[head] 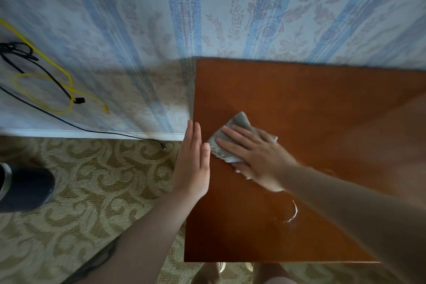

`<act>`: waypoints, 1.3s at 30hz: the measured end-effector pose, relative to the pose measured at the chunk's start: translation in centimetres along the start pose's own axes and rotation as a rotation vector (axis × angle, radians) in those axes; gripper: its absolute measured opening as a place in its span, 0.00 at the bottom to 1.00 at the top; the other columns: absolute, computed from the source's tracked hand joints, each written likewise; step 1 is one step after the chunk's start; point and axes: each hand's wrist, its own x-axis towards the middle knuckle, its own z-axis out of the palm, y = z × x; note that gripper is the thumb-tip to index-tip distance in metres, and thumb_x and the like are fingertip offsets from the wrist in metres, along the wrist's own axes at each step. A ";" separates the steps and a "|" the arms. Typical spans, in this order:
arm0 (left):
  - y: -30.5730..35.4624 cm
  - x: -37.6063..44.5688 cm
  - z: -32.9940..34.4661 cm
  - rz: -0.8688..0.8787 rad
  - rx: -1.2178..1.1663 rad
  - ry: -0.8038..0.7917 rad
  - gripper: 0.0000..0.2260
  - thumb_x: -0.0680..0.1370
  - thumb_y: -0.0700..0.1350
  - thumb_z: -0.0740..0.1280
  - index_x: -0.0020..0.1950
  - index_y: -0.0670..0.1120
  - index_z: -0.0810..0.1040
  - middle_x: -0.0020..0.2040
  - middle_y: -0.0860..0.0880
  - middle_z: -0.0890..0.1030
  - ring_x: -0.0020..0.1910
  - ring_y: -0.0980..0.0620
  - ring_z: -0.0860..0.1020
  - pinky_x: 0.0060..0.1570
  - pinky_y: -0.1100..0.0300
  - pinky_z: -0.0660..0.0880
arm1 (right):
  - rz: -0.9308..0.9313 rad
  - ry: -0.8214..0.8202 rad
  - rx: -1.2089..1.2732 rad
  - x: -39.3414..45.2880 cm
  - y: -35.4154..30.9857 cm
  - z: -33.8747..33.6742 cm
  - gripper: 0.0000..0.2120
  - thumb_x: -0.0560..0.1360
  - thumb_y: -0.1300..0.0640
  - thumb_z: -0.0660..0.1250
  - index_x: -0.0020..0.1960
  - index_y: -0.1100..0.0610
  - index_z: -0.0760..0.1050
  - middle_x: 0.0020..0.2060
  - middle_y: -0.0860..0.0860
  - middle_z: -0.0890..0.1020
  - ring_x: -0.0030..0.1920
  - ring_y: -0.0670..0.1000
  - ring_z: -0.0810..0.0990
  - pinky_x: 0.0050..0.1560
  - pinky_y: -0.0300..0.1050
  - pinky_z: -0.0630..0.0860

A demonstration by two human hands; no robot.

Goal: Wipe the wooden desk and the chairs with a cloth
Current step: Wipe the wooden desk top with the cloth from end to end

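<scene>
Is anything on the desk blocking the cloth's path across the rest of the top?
Nothing visible does. The right hand presses the cloth flat near the desk's left edge; only a white smear lies nearer the front.

desk x1 | grey cloth x1, near the desk's left edge | hands x2: left hand, right hand | cables x2: yellow cable, black cable | white ring mark x1, toward the desk's front edge
</scene>
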 end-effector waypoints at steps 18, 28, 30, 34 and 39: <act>-1.1 -4.3 0.1 0.131 0.224 0.066 0.24 0.83 0.54 0.45 0.79 0.50 0.54 0.79 0.56 0.52 0.77 0.59 0.48 0.75 0.54 0.52 | 0.279 0.022 0.134 0.5 -1.6 -0.9 0.24 0.81 0.43 0.52 0.76 0.38 0.52 0.79 0.46 0.45 0.78 0.49 0.42 0.77 0.56 0.45; 2.1 -7.9 -1.5 -0.274 -0.482 0.119 0.23 0.80 0.64 0.52 0.72 0.57 0.67 0.72 0.59 0.68 0.68 0.68 0.65 0.68 0.65 0.62 | 0.066 0.142 0.159 -6.7 -11.6 3.7 0.28 0.75 0.46 0.58 0.74 0.41 0.60 0.75 0.46 0.64 0.74 0.50 0.61 0.68 0.55 0.65; 3.0 -8.8 -0.3 -0.206 -0.268 0.087 0.25 0.81 0.62 0.50 0.76 0.54 0.62 0.76 0.57 0.60 0.74 0.62 0.58 0.73 0.60 0.56 | -0.012 0.107 0.090 -8.5 -9.0 4.0 0.28 0.75 0.44 0.59 0.75 0.40 0.60 0.75 0.45 0.64 0.74 0.50 0.61 0.67 0.54 0.66; 3.6 -9.1 1.4 -0.130 0.085 0.111 0.34 0.76 0.65 0.41 0.78 0.51 0.58 0.78 0.56 0.54 0.77 0.60 0.47 0.75 0.58 0.46 | 0.243 0.151 0.282 -5.9 -10.1 2.5 0.28 0.80 0.47 0.58 0.77 0.40 0.52 0.79 0.46 0.49 0.78 0.49 0.42 0.76 0.56 0.43; 3.6 -8.7 1.6 -0.134 0.052 0.144 0.34 0.76 0.65 0.41 0.78 0.50 0.56 0.79 0.54 0.55 0.77 0.60 0.49 0.76 0.55 0.48 | 0.127 0.101 0.237 -6.7 -12.3 2.8 0.29 0.81 0.50 0.58 0.79 0.47 0.51 0.79 0.46 0.50 0.78 0.48 0.40 0.77 0.55 0.42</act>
